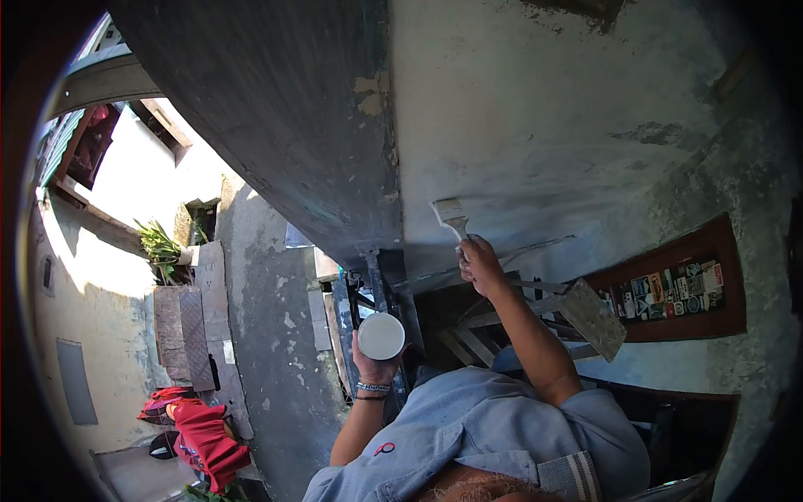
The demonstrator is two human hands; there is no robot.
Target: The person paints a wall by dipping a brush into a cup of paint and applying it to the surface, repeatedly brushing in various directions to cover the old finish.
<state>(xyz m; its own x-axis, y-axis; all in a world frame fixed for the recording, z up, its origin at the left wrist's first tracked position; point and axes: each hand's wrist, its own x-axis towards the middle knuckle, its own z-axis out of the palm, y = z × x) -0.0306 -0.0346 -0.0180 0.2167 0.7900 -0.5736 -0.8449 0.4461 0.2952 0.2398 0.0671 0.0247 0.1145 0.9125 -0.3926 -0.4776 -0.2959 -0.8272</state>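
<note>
The head camera faces forward and down (wide, dark-rimmed) toward the wall, close above the shirt.

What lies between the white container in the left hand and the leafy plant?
In the head view, mostly a patchy grey strip of ground lies between the white container and the leafy plant.

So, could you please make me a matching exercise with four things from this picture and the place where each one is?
Things:
1. paintbrush
2. round white container
3. red cloth
4. brown frame

Places:
A. lower left of the picture
B. in the right hand
C. towards the picture's right edge
D. in the left hand

Right pairs: 1-B, 2-D, 3-A, 4-C.
</note>
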